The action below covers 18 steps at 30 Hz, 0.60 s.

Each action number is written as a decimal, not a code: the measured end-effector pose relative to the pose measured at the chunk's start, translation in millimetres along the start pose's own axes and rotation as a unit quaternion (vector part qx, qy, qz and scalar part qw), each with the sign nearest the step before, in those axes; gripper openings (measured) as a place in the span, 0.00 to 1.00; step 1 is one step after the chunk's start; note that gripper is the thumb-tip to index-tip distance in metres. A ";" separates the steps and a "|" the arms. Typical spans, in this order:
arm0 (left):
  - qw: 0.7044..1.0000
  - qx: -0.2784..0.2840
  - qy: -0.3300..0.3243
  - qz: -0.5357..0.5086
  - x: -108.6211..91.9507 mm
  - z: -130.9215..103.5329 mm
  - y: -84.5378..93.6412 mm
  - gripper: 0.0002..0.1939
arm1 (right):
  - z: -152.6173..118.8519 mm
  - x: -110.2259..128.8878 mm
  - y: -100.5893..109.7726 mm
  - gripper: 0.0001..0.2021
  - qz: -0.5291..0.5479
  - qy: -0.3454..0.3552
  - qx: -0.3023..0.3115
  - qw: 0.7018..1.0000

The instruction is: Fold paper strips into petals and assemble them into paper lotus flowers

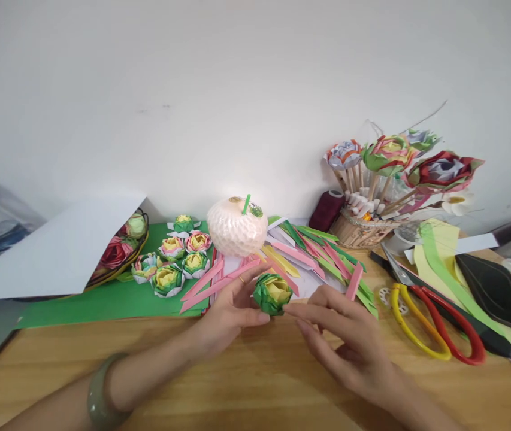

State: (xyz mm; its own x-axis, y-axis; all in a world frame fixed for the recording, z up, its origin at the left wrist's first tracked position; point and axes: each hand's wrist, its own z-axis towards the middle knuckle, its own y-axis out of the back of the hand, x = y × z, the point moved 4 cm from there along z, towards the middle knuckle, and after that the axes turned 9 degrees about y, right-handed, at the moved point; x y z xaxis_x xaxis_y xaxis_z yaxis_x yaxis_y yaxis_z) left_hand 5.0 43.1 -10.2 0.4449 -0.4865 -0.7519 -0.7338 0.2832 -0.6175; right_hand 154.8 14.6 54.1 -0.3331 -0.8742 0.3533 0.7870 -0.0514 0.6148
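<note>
A small paper flower (273, 293) with green outer petals and a yellow centre is held above the wooden table. My left hand (232, 302) grips it from the left, thumb below and fingers behind. My right hand (349, 341) is at its right side, index fingertip at the petals, the other fingers apart and bent. Just behind the flower lie folded pink strips (210, 292) and a round white woven ornament (237, 230) with a green stick on top.
Several finished paper flowers (168, 279) sit on green paper (102, 311) at the left. Scissors (435, 317) with yellow and red handles lie at the right. A basket (356, 230) of stemmed paper flowers stands behind, beside a dark red thread spool (326, 209).
</note>
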 end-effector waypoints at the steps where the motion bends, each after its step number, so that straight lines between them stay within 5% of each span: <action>1: 1.000 0.003 0.015 -0.009 -0.1 -0.5 0.4 0.33 | 0.3 -2.1 3.0 0.12 0.018 -0.024 -0.024 0.999; 6: 0.997 0.009 0.056 -0.049 -2.8 -1.1 3.9 0.27 | -1.9 -13.5 8.0 0.08 -0.003 -0.113 -0.098 0.989; 11: 0.998 0.002 0.039 -0.040 -1.7 1.1 4.3 0.30 | -0.9 -6.2 -4.5 0.10 -0.011 -0.035 -0.043 0.998; 18: 0.999 -0.007 -0.020 0.048 4.8 6.4 9.5 0.36 | -1.0 -9.5 -12.3 0.05 -0.026 -0.058 0.004 0.998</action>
State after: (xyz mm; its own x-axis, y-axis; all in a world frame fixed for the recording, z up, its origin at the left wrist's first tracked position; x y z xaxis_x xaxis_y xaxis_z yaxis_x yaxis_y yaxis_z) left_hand 3.4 48.8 -21.1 0.3918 -0.4235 -0.8168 -0.7810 0.3161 -0.5386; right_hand 148.8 23.1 42.5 -0.4315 -0.8084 0.4003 0.7633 -0.0907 0.6396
